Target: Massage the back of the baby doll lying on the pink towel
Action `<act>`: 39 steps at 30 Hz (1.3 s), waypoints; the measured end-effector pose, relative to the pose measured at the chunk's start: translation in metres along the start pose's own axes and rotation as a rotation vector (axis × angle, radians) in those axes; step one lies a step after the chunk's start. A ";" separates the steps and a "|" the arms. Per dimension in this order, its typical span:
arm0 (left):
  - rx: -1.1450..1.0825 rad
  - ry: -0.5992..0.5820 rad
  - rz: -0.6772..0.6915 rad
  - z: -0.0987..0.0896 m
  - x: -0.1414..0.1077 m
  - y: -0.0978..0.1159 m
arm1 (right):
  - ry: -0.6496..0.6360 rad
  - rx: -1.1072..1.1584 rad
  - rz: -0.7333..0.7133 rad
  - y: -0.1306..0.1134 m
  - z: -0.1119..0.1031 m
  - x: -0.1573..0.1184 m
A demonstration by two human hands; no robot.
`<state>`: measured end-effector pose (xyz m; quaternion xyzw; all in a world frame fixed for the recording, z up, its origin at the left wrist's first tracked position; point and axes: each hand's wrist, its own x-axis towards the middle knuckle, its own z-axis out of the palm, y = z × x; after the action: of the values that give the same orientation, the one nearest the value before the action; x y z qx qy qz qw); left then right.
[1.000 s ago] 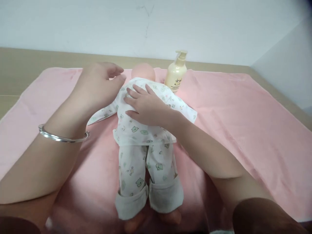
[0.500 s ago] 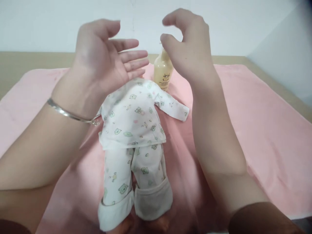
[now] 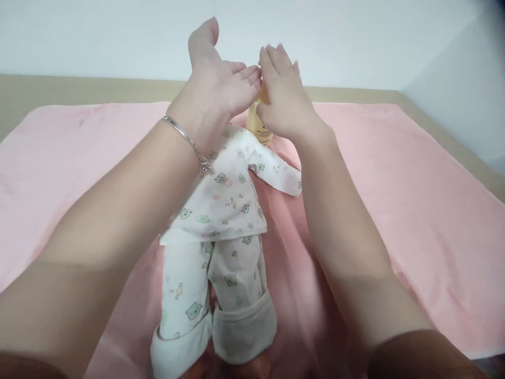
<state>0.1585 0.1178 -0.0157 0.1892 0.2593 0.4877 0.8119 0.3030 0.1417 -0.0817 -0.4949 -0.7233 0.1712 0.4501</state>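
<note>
A doll in a white patterned top (image 3: 224,195) and white patterned trousers (image 3: 240,279) with turned-up cuffs lies on a pink cloth. Behind it stands a yellow bottle (image 3: 258,126), its upper part largely covered by my right hand (image 3: 284,95). That hand is spread in front of the bottle's top; whether it touches the bottle cannot be seen. My left hand (image 3: 226,87), palm up with the thumb raised, is beside the bottle, its fingertips near my right hand. Nothing shows in its palm. The doll's head is hidden behind my left hand and wrist.
The pink cloth (image 3: 426,210) covers most of the tabletop, with a wooden edge (image 3: 79,89) showing behind it. A pale wall (image 3: 118,37) rises at the back. A silver bracelet (image 3: 185,138) is on my left wrist.
My left hand has moved right and turned palm up beside the bottle. My right hand has shifted slightly left and down, and its curled fingers have straightened.
</note>
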 end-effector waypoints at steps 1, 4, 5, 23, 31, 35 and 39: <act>-0.012 -0.005 0.005 0.000 -0.001 0.000 | 0.000 -0.023 -0.007 0.002 0.002 0.001; -0.046 -0.049 0.016 -0.002 -0.005 0.002 | -0.002 -0.070 -0.029 0.001 0.005 -0.001; -0.056 -0.065 0.005 -0.003 -0.006 0.003 | -0.003 -0.078 -0.033 -0.001 0.005 -0.002; -0.221 -0.030 0.081 -0.032 -0.085 0.044 | 0.084 -0.570 0.074 -0.041 0.025 -0.023; -0.173 0.101 0.095 -0.042 -0.138 0.067 | 0.045 -0.637 0.155 -0.059 0.025 -0.035; -0.166 0.077 0.056 -0.042 -0.151 0.074 | 0.017 -0.676 0.210 -0.066 0.025 -0.037; -0.171 0.049 0.052 -0.044 -0.160 0.077 | 0.016 -0.761 0.239 -0.067 0.030 -0.041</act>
<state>0.0160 0.0131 0.0301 0.1138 0.2314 0.5333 0.8056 0.2453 0.0816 -0.0708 -0.7083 -0.6689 -0.0618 0.2170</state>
